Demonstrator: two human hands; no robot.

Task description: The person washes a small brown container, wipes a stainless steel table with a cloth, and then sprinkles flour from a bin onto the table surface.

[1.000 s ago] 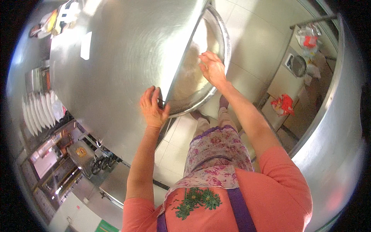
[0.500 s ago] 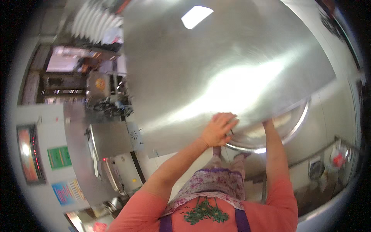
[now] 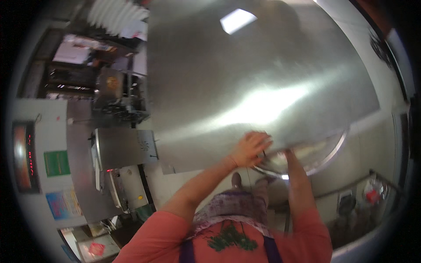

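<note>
My left hand rests by the near edge of a bare steel tabletop, its fingers stretched out and slightly apart. Beside those fingers is the left side of a wide, round metal basin, partly tucked beneath the table edge. Something pale lies in the basin, too blurred to name. My right arm reaches down into the basin. Of my right hand only a smeared part shows, so its fingers and anything in them cannot be made out.
At the left stands a steel box-like appliance on a counter. A stack of white dishes is at the far left. A rail runs low at the right, near a plastic bag with something red.
My right hand has shifted left within the basin, toward my left hand. My left hand stays at the table edge. The whole view has moved slightly.
</note>
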